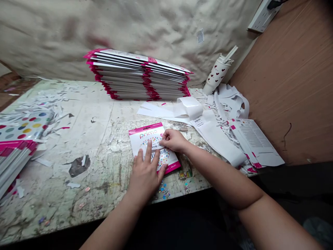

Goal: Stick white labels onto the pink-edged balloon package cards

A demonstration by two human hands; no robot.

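Our left hand (pixel 144 177) lies nearest to us, open and flat, with the fingers spread on a glossy card balloon packet (pixel 147 133) that has a pink top strip and coloured dots. Our right hand (pixel 173 140) is curled, and its fingertips (pixel 162 141) touch a small white barcode label (pixel 155 145) on this packet; we cannot tell if they really have hold of it. The packet lies near the front edge of a worn tabletop (pixel 99 139), which is scratched, peeling and stained. Small glitter pieces (pixel 163 191) lie just below the packet, and thin white paper scraps (pixel 57 100) are scattered at 10 o'clock. At 12 o'clock sits a tall stack of similar packets (pixel 137 80), their pink edges forming a ragged line. At 9 o'clock lies a lower stack (pixel 15 152) with a dotted packet on top. Curled white paper strips (pixel 221 142) pile up at 2 o'clock, near a white cup with red hearts (pixel 215 74). Behind, a wrinkled beige sheet (pixel 78 31) covers the wall, a smooth brown wooden panel (pixel 288 86) stands at 3 o'clock, and a white power socket (pixel 262 15) sits at 1 o'clock
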